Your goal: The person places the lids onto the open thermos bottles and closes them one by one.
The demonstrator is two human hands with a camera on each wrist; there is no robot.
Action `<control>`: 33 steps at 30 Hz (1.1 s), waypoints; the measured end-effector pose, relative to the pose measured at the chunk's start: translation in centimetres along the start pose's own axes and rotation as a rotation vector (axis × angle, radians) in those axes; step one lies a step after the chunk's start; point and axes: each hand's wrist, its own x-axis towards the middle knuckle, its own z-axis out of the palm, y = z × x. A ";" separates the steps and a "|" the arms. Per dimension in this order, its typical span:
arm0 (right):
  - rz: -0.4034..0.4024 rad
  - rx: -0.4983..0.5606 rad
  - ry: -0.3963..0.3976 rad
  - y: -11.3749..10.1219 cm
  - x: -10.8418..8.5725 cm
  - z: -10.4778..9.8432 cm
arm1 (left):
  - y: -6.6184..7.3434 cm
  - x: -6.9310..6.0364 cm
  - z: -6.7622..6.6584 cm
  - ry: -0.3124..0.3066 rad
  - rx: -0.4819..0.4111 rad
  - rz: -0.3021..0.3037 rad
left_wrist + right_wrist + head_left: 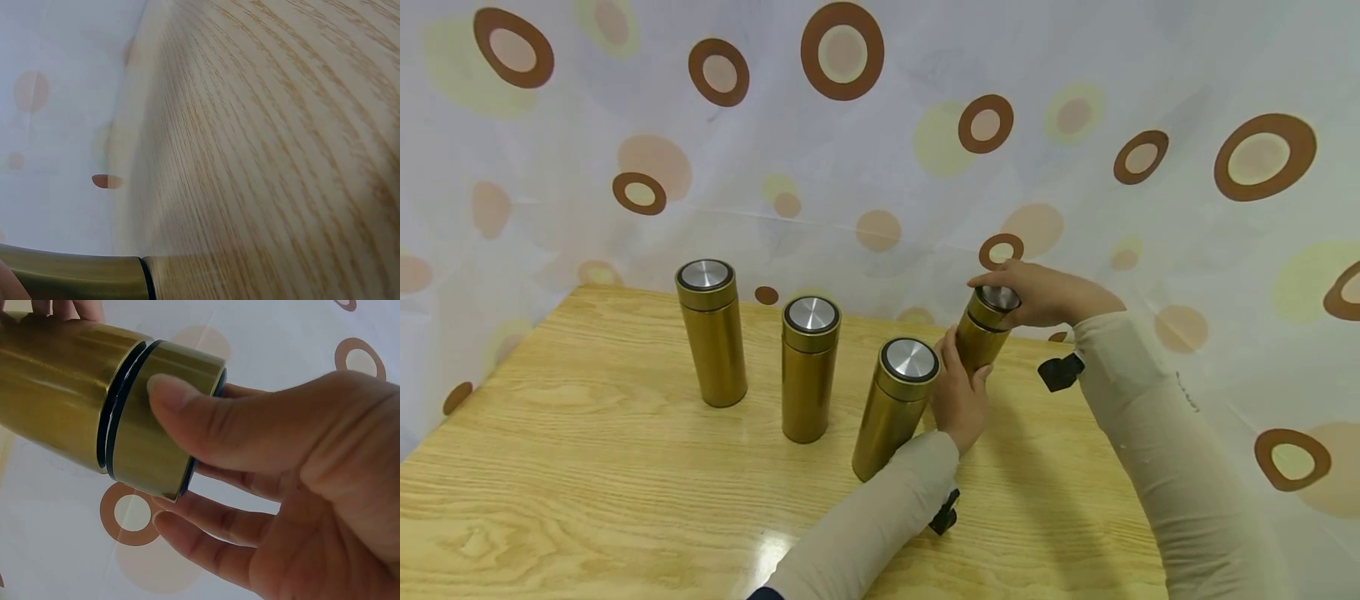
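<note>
At the right of the head view, my left hand [958,404] holds the body of a gold thermos flask [976,343], its fingers and thumb around the sides. From above, my right hand [1045,293] grips the flask's lid [988,312], which has a silver disc on top. Up close in the right wrist view, the thumb presses the side of the gold lid [159,434], and a narrow dark gap runs between it and the body [56,387]. Only the flask's lower end [94,275] and a bit of finger appear in the left wrist view.
Three similar gold flasks stand upright with lids on: one at the left [713,342], one in the middle [808,375], and one [891,417] close beside my left forearm. They share a wooden table [587,483]. Behind it hangs a spotted white sheet [850,175].
</note>
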 end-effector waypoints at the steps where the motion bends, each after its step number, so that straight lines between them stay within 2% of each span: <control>1: 0.004 -0.003 -0.001 0.0 0.0 0.0 | 0.0 0.0 0.0 0.000 0.000 -0.002; 6: 0.033 -0.006 0.001 -0.1 0.0 0.0 | 0.0 0.0 0.0 0.004 -0.006 0.001; 10: 0.099 -0.025 0.002 -0.1 0.0 0.2 | 0.0 0.0 0.0 0.005 -0.009 0.001; 17: 0.201 -0.007 0.072 0.2 0.5 0.9 | 0.1 0.0 -0.1 -0.004 -0.006 -0.013; 27: 0.513 -0.059 0.170 -1.2 1.0 2.1 | -0.1 0.0 0.1 0.002 -0.002 0.003; 33: 0.617 -0.072 0.250 -1.5 1.6 2.9 | -0.1 -0.1 -0.1 0.005 0.001 0.010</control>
